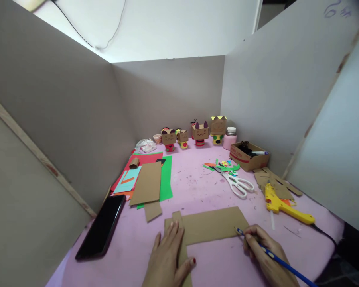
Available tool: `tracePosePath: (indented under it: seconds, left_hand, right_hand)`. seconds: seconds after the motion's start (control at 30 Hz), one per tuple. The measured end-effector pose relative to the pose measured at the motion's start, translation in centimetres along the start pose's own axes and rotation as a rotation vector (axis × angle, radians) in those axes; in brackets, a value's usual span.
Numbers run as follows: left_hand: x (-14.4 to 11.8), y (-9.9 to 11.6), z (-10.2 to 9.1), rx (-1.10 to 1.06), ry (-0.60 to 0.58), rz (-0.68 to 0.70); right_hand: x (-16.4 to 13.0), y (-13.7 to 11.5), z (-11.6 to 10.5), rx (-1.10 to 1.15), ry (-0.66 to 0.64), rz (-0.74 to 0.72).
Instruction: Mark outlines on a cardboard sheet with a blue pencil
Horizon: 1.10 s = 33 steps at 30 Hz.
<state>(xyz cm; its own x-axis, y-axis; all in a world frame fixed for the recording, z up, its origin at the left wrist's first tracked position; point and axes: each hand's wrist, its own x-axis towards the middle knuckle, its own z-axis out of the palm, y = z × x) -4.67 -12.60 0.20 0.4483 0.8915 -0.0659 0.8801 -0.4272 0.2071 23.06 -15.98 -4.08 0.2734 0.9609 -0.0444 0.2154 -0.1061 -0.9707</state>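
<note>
Honestly, the weak spot looks like the card (211,225): only the left hand (167,259) pins it, lying flat with fingers spread over the narrow strip at its left end, while the long right part lies loose on the pink tabletop (197,187). If that palm eases, I'd guess the pencil's (275,257) push could swing the piece and the line would wander. The tip sits right at the card's lower right corner, so it could also slip off the edge onto the cloth.

The right hand (265,255) is closed round the blue pencil, fingers bunched low near the point, the shaft running back toward the lower right. The card lies just ahead of both hands, its left strip under the left fingers, its right corner touching the pencil tip.

The glue gun (283,205) rests near the right hand, its cord trailing by the wrist; a careless elbow could snag it. Scissors (237,184) lie farther back, and a phone (103,229) lies well to the left.
</note>
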Motion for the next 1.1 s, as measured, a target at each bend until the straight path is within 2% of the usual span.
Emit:
tracePosePath:
  seconds: [0.17,0.33,0.43,0.53,0.73,0.9,1.1]
  left_hand:
    - [0.4,0.2,1.0,-0.036,0.047,0.073]
    - [1.0,0.7,0.9,-0.067,0.07,0.127]
    - [1.2,0.9,1.2,-0.065,0.097,0.132]
    - [1.4,0.7,1.8,-0.053,0.164,0.148]
    - [1.6,0.2,2.3,-0.054,0.23,0.148]
    - [1.7,0.2,2.0,-0.069,0.26,0.152]
    - [1.5,0.6,1.4,-0.082,0.222,0.139]
  right_hand:
    - [0.0,-0.6,0.1,-0.116,-0.013,-0.031]
    - [-0.4,-1.4,1.1,-0.145,-0.033,-0.044]
    - [-0.9,-2.3,2.7,-0.147,-0.049,-0.072]
    - [-1.0,-4.0,4.8,-0.146,-0.121,-0.138]
    - [1.1,-6.8,8.2,-0.148,-0.189,-0.251]
    - [2.5,-7.1,9.4,-0.145,-0.202,-0.286]
    - [2.8,-6.6,9.9,-0.145,-0.215,-0.314]
